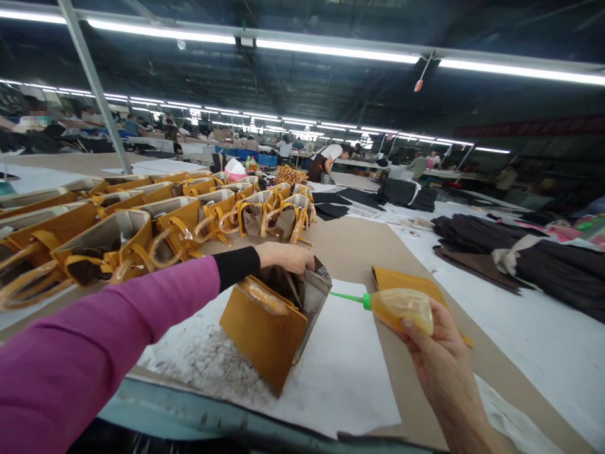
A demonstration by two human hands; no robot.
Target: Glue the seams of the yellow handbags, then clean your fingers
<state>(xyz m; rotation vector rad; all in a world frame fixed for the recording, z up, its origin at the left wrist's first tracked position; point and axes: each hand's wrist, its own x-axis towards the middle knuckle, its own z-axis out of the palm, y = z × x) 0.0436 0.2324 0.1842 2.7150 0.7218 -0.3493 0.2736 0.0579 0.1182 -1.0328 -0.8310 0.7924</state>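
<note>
A mustard-yellow handbag (265,328) stands tilted on a stained white sheet (350,378), its mouth open and grey lining showing. My left hand (288,257) reaches over the bag and grips its upper edge, the fingertips partly hidden inside. In my right hand (439,353) is a clear squeeze bottle (401,308) of amber liquid, with a green cap and a long thin green nozzle. The nozzle points left, its tip close to the bag's open side; I cannot tell whether it touches. Behind the bottle lies a flat yellow piece (406,280).
Rows of similar yellow handbags (179,221) fill the table's left side. Bundles of dark fabric (529,252) lie at right, with black pieces (331,205) farther back. A metal post (94,82) rises at left. A person (326,161) bends over the far table.
</note>
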